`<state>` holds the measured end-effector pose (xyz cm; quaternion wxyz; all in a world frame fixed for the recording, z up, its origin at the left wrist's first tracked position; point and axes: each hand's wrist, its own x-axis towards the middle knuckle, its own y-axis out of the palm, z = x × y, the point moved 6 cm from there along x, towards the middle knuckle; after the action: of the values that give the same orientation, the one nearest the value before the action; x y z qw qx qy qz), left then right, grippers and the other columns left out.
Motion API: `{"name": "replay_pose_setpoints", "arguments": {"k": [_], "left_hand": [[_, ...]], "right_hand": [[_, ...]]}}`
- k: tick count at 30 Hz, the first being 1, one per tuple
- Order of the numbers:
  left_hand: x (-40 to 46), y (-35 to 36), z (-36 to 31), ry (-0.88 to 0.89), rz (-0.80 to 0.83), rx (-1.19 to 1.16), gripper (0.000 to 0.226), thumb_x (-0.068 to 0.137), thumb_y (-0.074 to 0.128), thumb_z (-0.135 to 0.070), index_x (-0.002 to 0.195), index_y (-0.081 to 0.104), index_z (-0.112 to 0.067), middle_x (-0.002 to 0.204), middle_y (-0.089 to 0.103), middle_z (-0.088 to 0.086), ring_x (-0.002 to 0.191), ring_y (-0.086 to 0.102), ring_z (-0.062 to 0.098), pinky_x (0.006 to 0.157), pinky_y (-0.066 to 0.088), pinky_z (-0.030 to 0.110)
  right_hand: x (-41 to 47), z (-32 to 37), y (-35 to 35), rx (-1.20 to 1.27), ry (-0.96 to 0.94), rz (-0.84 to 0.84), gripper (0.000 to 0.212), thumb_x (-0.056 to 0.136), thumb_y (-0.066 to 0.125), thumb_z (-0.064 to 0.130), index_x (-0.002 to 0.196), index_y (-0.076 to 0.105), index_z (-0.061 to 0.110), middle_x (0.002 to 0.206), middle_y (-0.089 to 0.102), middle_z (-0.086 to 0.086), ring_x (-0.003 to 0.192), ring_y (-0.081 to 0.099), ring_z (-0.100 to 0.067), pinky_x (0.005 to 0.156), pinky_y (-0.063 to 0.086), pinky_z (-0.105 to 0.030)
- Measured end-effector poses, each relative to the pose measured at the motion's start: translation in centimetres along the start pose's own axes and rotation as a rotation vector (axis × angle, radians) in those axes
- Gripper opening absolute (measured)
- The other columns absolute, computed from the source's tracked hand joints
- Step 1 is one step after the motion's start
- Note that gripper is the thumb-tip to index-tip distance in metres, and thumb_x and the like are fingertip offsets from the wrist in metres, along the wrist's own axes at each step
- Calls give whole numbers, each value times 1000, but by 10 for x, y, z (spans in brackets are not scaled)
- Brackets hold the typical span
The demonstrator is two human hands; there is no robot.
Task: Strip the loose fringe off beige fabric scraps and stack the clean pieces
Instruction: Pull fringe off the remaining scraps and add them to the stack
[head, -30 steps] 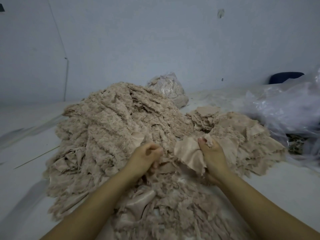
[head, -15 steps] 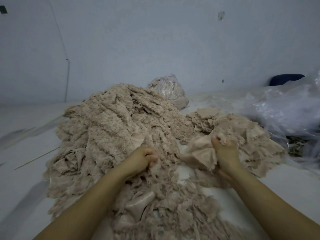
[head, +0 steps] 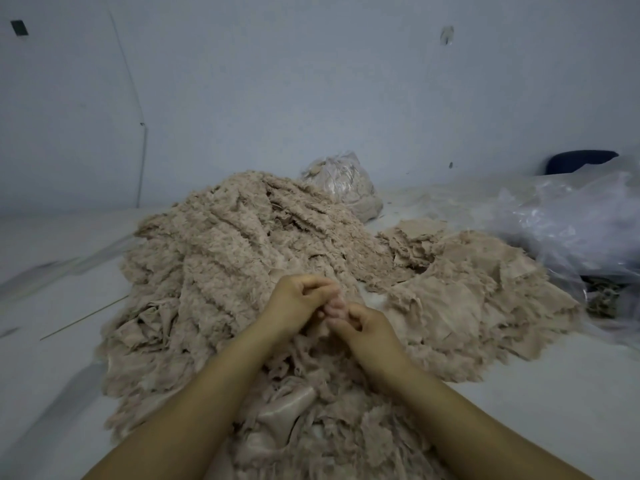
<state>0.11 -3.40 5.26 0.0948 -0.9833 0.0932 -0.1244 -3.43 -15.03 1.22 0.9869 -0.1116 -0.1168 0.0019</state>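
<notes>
Both hands have come together in the middle. Half a second ago the right hand (head: 363,323) was out over the clean pile (head: 485,292), holding a smooth piece; now that piece is gone from it, so it was likely dropped there. The left hand (head: 298,299) and the right one both pinch a small fringed scrap (head: 334,306) between them, fingers curled, so a new strip is probably starting. One big fuzzy heap (head: 225,258) lies left of the hands. Two plastic bags (head: 571,223) sit beyond.
</notes>
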Motion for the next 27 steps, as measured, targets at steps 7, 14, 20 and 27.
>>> {"name": "replay_pose_setpoints", "arguments": {"k": [7, 14, 20, 27], "left_hand": [[0, -51, 25, -31, -486, 32, 17, 91, 58, -6, 81, 66, -17, 57, 61, -3, 50, 54, 6, 53, 46, 19], [-6, -8, 22, 217, 125, 626, 14, 93, 57, -32, 81, 62, -25, 81, 58, -9, 77, 52, 1, 71, 41, 21], [-8, -17, 19, 230, 138, 768, 27, 98, 47, -18, 73, 54, -12, 75, 42, -7, 70, 42, 6, 66, 31, 25], [-6, -15, 15, 180, -19, 821, 37, 100, 42, -21, 65, 33, -26, 73, 59, -2, 75, 54, 21, 61, 30, 31]], "right_hand": [[-4, -13, -10, 144, 33, -36, 34, 96, 54, 11, 64, 57, 23, 65, 56, 5, 69, 60, -13, 70, 58, -31], [-2, -11, -22, 152, 29, -142, 21, 99, 49, 17, 80, 57, 14, 69, 59, -4, 63, 57, -20, 60, 51, -38], [-4, -28, -18, 385, 205, -80, 14, 94, 59, 20, 87, 58, 7, 81, 60, -11, 71, 59, -22, 61, 54, -34], [3, -13, -24, 162, 49, -181, 25, 92, 62, 17, 70, 51, 10, 59, 50, 0, 51, 45, -7, 52, 36, -22]]}}
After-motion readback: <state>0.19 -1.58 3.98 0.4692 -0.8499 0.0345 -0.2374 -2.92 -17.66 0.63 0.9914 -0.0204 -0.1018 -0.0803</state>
